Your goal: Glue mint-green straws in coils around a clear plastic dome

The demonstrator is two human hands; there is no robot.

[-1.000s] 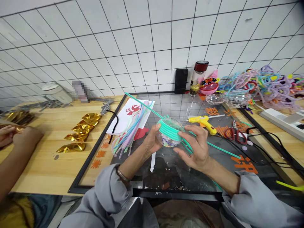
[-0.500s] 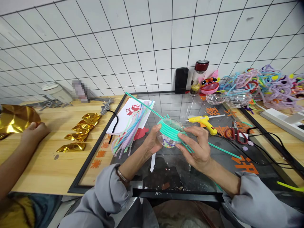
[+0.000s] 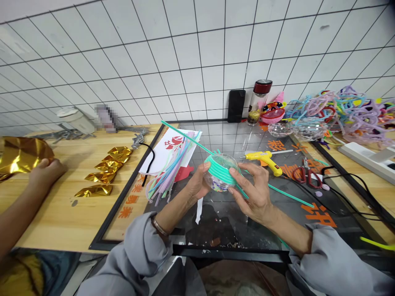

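Between my hands is a clear, round plastic container [image 3: 218,186], raised above the dark glass board. Rows of green strips, like pipe cleaners [image 3: 219,170], lie side by side across it, and one long end sticks out to the upper left. My left hand [image 3: 199,181] grips the container's left side, thumb on the end of the green rows. On the other side my right hand [image 3: 253,187] is closed on the container and the strips, its fingers pressing on their right ends. Beyond the right hand lies a yellow glue gun [image 3: 263,159].
Left of centre, a bundle of pastel pipe cleaners [image 3: 169,176] lies over white paper [image 3: 154,154]. Red-handled scissors [image 3: 306,174] and black cords are at right, near a power strip [image 3: 367,158]. Another person's hand [image 3: 46,174] holds gold foil [image 3: 24,156] at far left.
My right hand's fingers have shifted slightly on the green strips. The container stays in nearly the same place, with my left hand still around its left side.
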